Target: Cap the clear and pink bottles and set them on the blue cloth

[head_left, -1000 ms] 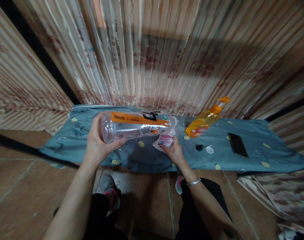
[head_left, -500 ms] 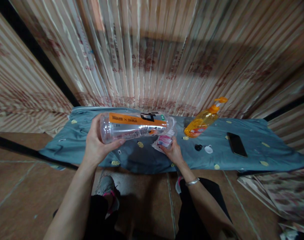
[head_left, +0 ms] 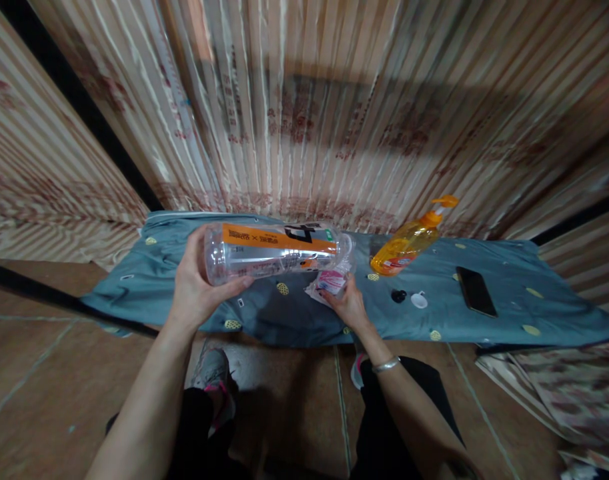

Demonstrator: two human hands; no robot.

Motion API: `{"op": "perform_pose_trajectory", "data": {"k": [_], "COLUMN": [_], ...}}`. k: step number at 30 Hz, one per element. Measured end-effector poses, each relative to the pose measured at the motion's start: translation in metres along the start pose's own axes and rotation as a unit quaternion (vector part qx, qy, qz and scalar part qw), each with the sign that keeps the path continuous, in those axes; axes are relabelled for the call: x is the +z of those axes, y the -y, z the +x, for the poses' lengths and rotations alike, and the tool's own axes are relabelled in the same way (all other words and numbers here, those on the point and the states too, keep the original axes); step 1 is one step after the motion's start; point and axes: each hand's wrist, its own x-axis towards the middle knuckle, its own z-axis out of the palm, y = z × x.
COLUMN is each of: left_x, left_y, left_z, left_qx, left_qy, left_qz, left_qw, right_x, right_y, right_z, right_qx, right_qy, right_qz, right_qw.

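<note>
My left hand [head_left: 197, 283] is wrapped round the base of a large clear plastic bottle [head_left: 279, 257] with an orange label. The bottle lies sideways in the air above the cloth, its neck pointing right. In my right hand [head_left: 348, 305] is a crumpled plastic packet [head_left: 333, 281] with pink print, pinched between thumb and fingers. That packet sits right by the bottle's neck; whether part of it goes inside the mouth I cannot tell. The bottle looks see-through, with no liquid visible in it.
A teal cloth [head_left: 294, 320] covers the narrow bench. To the right stand an orange pump bottle [head_left: 405, 248], a small black cap [head_left: 398, 295], a white cap-like piece [head_left: 419, 301] and a dark phone [head_left: 476, 291]. Striped curtain [head_left: 304, 113] hangs behind; black poles [head_left: 84, 107] frame the sides.
The whole view has shifted slightly. Both hands keep their hold on the bottle and the packet, with hardly any visible movement between them.
</note>
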Motion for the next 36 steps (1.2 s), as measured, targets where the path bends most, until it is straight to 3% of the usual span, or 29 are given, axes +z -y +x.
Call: {"op": "perform_pose_trajectory", "data": {"k": [24,36], "left_x": [0.001,-0.001], "left_y": [-0.002,0.008], "left_z": [0.000,0.002], "left_qx": [-0.002,0.035], "left_qy": [0.004,0.010], "left_qz": [0.002,0.015], "left_qw": [1.000,0.999], "right_x": [0.000,0.001], "right_y": [-0.001,-0.001], "right_z": [0.000,0.000], "right_qx": [0.001,0.002], "right_qy": [0.004,-0.002], "right_qz": [0.005,-0.019], "right_qw": [1.000,1.000]}}
